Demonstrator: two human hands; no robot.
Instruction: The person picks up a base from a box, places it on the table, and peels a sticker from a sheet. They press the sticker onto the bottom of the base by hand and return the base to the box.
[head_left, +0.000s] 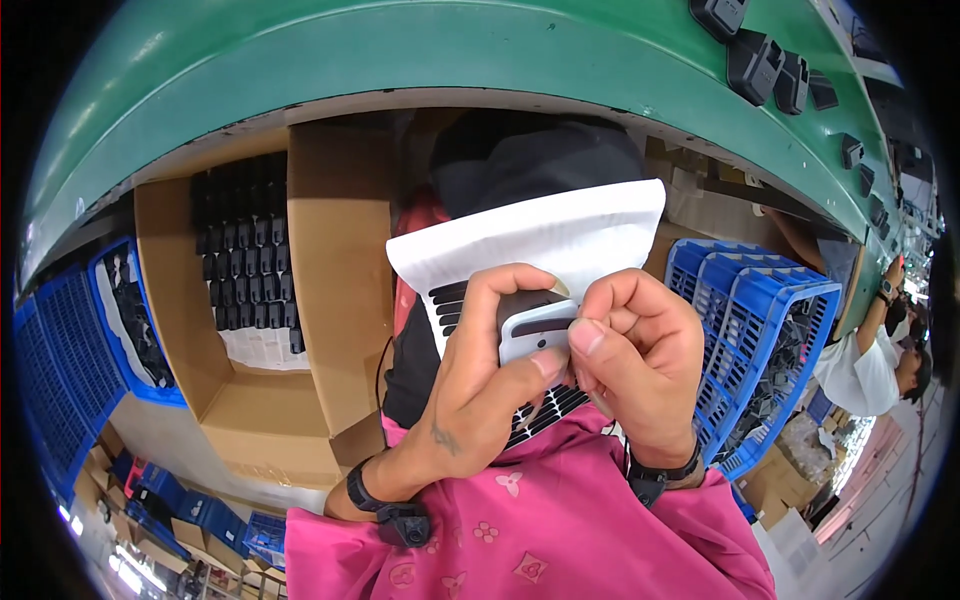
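My left hand (482, 385) is closed around a small grey and black plastic housing (518, 345), its thumb on the front face. Across that light grey face runs a dark strip (540, 326), with a small dark dot below it. My right hand (640, 360) is closed in a pinch at the strip's right end, thumb against the fingers. What sits between those fingertips is hidden. Under both hands, a white sheet (540, 235) lies over my lap, its far part curled up. Rows of black elongated stickers (545, 412) show on the sheet's nearer part.
A green work surface (450, 50) curves across the far side, with several black devices (755, 65) at its right. An open cardboard box (345, 300) with rows of black parts (245, 260) stands left. Blue crates (735, 330) (135, 320) flank me. Another person (865, 365) is far right.
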